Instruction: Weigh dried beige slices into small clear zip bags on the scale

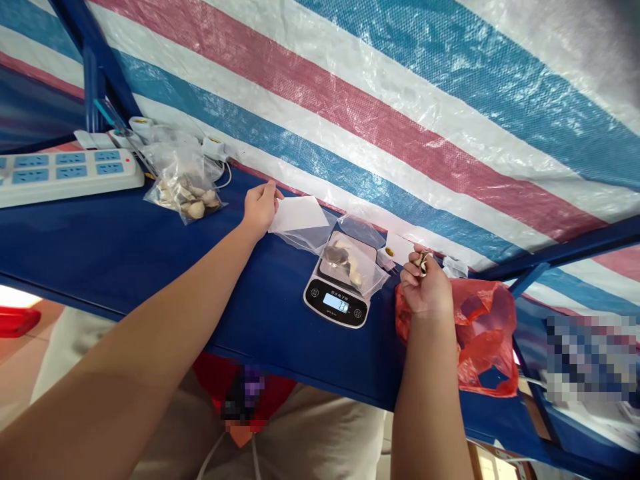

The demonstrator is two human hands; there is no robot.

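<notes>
My left hand (261,209) is closed at the left edge of a white card (300,213), which lies over clear plastic bags (306,241). My right hand (426,285) is curled around a few dried pale-and-brown pieces (423,264), perhaps dried mushroom, above a red plastic bag (486,327). Between the hands stands a digital kitchen scale (336,305), its display lit with a number that looks like 73. On its plate rests a clear bag (369,270) with a dark piece and a pale piece inside.
To the left lies a filled clear bag (187,197) of similar dried pieces. Beside it is a white power strip (70,175). Rolls of white labels (214,148) stand behind. A striped tarpaulin (350,113) rises along the blue table's (250,303) back edge.
</notes>
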